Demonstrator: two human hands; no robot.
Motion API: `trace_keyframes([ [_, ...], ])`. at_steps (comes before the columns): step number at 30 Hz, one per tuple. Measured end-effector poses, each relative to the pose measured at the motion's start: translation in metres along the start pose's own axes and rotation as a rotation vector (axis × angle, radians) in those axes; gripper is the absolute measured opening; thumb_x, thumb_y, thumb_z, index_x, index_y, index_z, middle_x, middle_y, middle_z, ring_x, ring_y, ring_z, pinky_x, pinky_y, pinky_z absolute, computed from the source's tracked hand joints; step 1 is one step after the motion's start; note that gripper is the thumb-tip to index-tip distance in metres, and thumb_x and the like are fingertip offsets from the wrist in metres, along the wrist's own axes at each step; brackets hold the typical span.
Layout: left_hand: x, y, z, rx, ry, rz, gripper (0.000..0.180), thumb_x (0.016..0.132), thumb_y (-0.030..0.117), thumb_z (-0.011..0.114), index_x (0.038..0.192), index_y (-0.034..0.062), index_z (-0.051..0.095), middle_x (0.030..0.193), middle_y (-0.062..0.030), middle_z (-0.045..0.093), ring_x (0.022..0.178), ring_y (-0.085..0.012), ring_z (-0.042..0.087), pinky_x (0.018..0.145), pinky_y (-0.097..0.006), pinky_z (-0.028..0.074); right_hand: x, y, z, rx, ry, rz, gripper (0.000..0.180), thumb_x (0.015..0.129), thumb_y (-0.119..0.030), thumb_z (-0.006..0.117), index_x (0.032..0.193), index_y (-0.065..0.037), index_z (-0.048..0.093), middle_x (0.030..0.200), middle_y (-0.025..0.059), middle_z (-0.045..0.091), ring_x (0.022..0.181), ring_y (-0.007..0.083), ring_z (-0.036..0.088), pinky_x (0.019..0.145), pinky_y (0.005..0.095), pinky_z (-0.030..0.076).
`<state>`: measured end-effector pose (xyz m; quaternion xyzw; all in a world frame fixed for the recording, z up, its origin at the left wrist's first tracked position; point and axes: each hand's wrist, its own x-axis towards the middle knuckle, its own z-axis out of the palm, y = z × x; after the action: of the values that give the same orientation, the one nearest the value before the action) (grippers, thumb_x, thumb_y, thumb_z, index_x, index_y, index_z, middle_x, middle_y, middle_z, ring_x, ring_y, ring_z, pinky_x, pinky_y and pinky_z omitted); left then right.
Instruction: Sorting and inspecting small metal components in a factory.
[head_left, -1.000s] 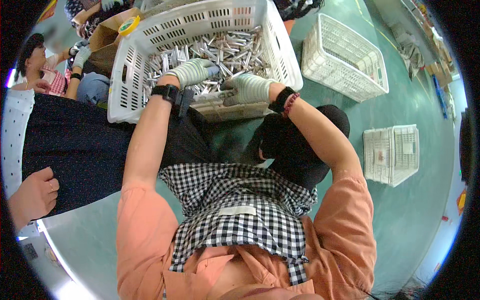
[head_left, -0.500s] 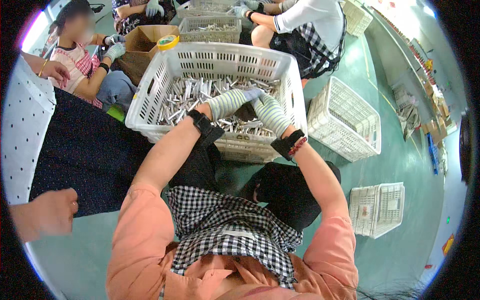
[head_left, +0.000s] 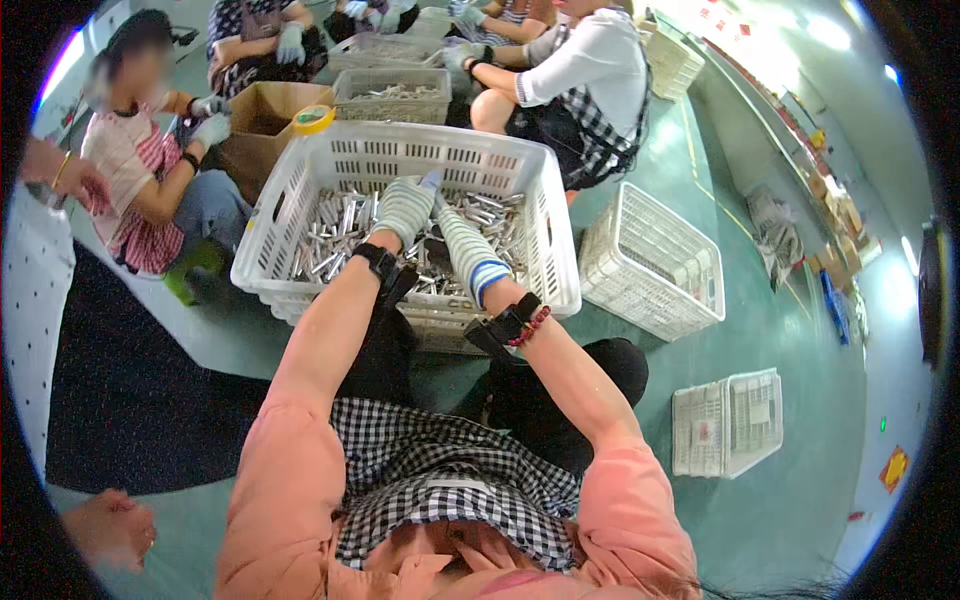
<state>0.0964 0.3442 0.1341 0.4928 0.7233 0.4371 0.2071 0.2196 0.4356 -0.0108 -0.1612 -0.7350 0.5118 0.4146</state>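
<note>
the striped-gloved right hand (head_left: 466,243), by the near rim a second ago, now reaches in beside the striped-gloved left hand (head_left: 403,208), both at one spot among slim silvery metallic pieces (head_left: 340,235) in the white slotted plastic basket (head_left: 565,265); their grasp i cannot tell.

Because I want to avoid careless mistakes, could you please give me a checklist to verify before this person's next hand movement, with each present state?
1. Left hand gloved: ok, striped glove on.
2. Right hand gloved: ok, striped glove on.
3. Both hands over the metal pieces in the large white basket: ok.
4. Wrist free of loose jewellery: not ok, a red beaded bracelet is exposed on the right wrist.
5. Firm grip on a piece: cannot tell, the gloves hide the fingertips' contact.
6. Yellow tape roll well supported: cannot tell, it sits where carton and basket corner meet.
</note>
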Motion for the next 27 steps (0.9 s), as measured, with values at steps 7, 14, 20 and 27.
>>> trace_keyframes([
  [7, -0.033, -0.041, -0.006, -0.101, 0.002, -0.033, 0.056, 0.101, 0.05, 0.054, 0.101, -0.0027, 0.073, 0.081, -0.0154, 0.072, 0.073, -0.0233, 0.067, 0.072, -0.039, 0.051, -0.014, -0.129, 0.005, -0.239, -0.239, 0.211, 0.054, 0.105, -0.044, 0.044, 0.132, 0.0, 0.061, 0.135, 0.0204, 0.062, 0.124, 0.035, 0.056, 0.109, 0.0396, 0.04],
  [14, -0.029, -0.054, 0.008, -0.439, -0.224, 0.064, 0.045, 0.102, 0.042, 0.06, 0.098, 0.0002, 0.076, 0.083, -0.0058, 0.073, 0.068, -0.0134, 0.065, 0.066, -0.028, 0.053, 0.008, -0.188, -0.076, -0.327, -0.054, 0.377, 0.024, 0.087, -0.024, 0.066, 0.103, -0.006, 0.072, 0.101, 0.0196, 0.073, 0.096, 0.0345, 0.07, 0.083, 0.0436, 0.054],
  [20, -0.039, -0.087, -0.006, -0.508, -0.266, -0.099, 0.043, 0.102, 0.041, 0.059, 0.102, 0.0013, 0.073, 0.089, -0.0097, 0.075, 0.075, -0.0193, 0.071, 0.069, -0.033, 0.059, 0.016, -0.175, -0.142, 0.024, 0.108, 0.624, 0.024, 0.101, -0.032, 0.056, 0.096, -0.01, 0.066, 0.09, -0.0004, 0.063, 0.08, 0.0124, 0.059, 0.077, 0.0299, 0.051],
  [27, -0.033, -0.067, 0.012, -0.521, -0.383, -0.133, 0.042, 0.104, 0.04, 0.058, 0.104, 0.0011, 0.073, 0.092, -0.0083, 0.075, 0.077, -0.0172, 0.071, 0.072, -0.031, 0.058, -0.015, -0.221, -0.233, 0.192, 0.269, 0.471, 0.038, 0.106, -0.036, 0.05, 0.132, -0.008, 0.053, 0.123, 0.0062, 0.061, 0.113, 0.0179, 0.059, 0.101, 0.0364, 0.047],
])
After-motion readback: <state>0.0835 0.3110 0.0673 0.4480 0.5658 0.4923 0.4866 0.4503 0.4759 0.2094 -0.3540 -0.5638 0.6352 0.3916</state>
